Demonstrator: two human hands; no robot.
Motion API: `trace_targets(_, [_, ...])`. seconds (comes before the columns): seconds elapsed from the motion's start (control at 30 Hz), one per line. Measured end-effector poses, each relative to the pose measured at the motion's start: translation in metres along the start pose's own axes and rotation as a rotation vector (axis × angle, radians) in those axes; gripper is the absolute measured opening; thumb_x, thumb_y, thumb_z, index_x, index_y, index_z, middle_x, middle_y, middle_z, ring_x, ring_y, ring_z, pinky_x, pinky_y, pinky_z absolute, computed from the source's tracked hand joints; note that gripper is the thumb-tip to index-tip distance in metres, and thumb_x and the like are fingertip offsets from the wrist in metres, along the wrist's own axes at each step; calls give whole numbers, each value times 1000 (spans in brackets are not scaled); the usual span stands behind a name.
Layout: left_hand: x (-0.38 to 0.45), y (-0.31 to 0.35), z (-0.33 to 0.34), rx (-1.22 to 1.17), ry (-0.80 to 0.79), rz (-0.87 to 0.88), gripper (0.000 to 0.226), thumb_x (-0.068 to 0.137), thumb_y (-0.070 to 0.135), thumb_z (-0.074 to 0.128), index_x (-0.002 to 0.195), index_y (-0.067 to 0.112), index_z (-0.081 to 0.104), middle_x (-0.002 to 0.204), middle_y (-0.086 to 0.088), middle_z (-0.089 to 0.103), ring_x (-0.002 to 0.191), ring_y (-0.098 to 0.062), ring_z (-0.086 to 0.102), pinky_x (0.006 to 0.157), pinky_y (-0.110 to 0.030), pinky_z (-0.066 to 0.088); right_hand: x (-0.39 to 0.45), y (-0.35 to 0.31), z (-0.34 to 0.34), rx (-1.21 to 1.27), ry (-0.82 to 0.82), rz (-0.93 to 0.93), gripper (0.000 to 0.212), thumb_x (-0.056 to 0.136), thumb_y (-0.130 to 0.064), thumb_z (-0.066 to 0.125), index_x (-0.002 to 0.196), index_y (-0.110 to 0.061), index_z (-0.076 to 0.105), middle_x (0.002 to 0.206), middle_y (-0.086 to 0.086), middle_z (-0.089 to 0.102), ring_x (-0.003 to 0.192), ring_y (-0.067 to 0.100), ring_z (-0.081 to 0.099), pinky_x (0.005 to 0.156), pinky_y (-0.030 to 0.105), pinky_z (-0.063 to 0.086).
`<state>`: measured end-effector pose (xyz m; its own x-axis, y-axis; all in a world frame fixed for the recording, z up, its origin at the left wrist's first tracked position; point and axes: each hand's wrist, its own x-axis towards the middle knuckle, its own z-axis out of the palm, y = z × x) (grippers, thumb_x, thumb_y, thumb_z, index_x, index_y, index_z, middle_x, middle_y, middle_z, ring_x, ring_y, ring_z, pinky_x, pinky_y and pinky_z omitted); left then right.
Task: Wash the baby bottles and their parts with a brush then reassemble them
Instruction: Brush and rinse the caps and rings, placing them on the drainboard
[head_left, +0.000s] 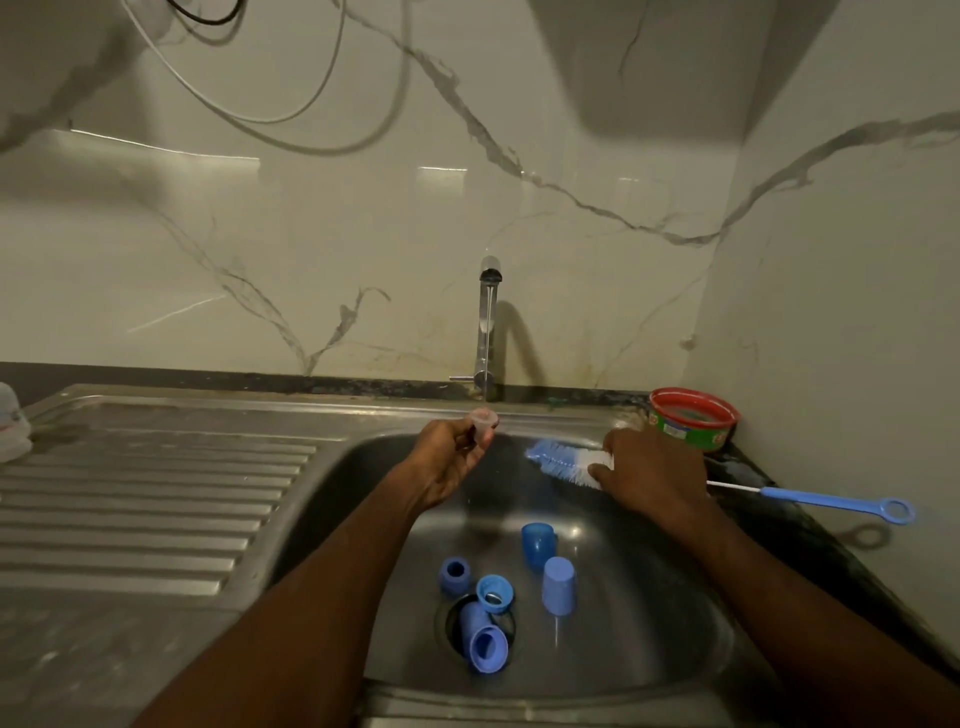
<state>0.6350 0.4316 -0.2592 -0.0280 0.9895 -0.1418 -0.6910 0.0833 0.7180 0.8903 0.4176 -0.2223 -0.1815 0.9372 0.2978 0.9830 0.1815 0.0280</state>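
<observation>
My left hand (451, 457) pinches a small clear bottle nipple (483, 421) under the tap (487, 332), where a thin stream of water runs. My right hand (649, 473) grips a blue and white bottle brush (561, 460) near its bristles; its blue handle (836, 503) sticks out to the right over the counter. In the steel sink (649, 639) lie several blue bottle parts: a dark blue cap (537, 543), a light blue cap (559, 584), a ring (495, 593), a small collar (455, 574) and a cap on its side (487, 644) over the drain.
A red and green tub (693, 418) of soap stands at the sink's back right corner. The ribbed draining board (156, 493) stretches to the left, with a pale bottle (13, 428) at its far left edge. Marble walls close the back and the right.
</observation>
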Motion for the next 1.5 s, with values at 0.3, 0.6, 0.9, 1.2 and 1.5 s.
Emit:
trace_targets(0.3, [-7, 2, 8, -14, 18, 61, 22, 102, 4, 52, 113, -4, 68, 94, -15, 77, 76, -16, 75, 63, -20, 59, -6, -6, -4, -6, 28, -38, 40, 92, -59, 59, 118, -29, 64, 111, -1, 68, 97, 16, 63, 73, 31, 48])
trace_targets(0.6, [-16, -7, -10, 1154, 224, 437, 22, 85, 22, 81, 101, 17, 67, 88, 7, 66, 82, -3, 62, 67, -13, 48, -11, -14, -4, -26, 68, -65, 40, 90, -59, 60, 115, -29, 67, 108, -1, 69, 97, 17, 64, 76, 33, 52])
trace_targets(0.9, [-58, -8, -5, 1737, 193, 336, 18, 86, 28, 79, 98, 18, 70, 94, 1, 70, 84, -9, 64, 80, -28, 54, -33, -42, -13, -66, -23, -127, 33, 91, -47, 62, 114, -23, 67, 111, 3, 68, 97, 21, 66, 70, 31, 44])
trace_targets(1.2, [-84, 21, 4, 1722, 581, 1067, 21, 95, 42, 66, 111, 29, 66, 108, 6, 65, 99, -12, 57, 75, -23, 39, -36, -49, -33, 82, 292, -129, 34, 94, -52, 58, 112, -23, 62, 99, 4, 69, 86, 24, 67, 66, 33, 46])
trace_targets(1.5, [-85, 8, -11, 1872, 418, 478, 20, 82, 33, 82, 93, 19, 73, 88, 0, 70, 86, -18, 69, 79, -36, 57, -41, -52, -15, 38, 20, -127, 33, 91, -50, 63, 112, -25, 65, 107, 1, 69, 91, 20, 65, 74, 34, 51])
